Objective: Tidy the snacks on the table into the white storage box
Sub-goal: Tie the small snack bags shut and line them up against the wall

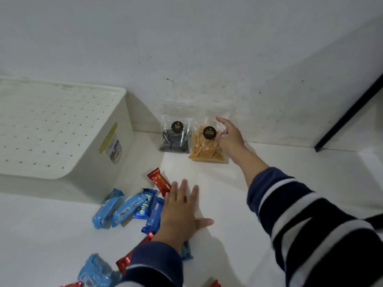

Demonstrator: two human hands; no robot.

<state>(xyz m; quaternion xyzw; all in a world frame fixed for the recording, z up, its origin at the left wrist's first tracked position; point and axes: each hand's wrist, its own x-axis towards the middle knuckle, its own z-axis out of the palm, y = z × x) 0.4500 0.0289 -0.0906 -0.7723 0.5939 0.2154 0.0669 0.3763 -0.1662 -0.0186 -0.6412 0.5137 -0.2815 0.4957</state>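
the right hand (229, 135) is reaching, fingers spread and holding nothing, onto the clear bag of yellow chips (207, 147), which is standing to the right of the white storage box (62, 129) beside a dark snack bag (175, 137). the left hand (182, 212) is lying flat with straight fingers on the table (290, 162) in front of the box, just right of the blue wrappers (128, 210) and touching a red bar (159, 182).

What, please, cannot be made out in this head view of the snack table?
- White perforated storage box: contents, hidden by its lid; left side cut off.
- Right hand at clear bag of yellow sticks: grip unclear, fingers hidden.
- Red wrappers: covered by left sleeve, bottom edge.
- Round black labels: too small.
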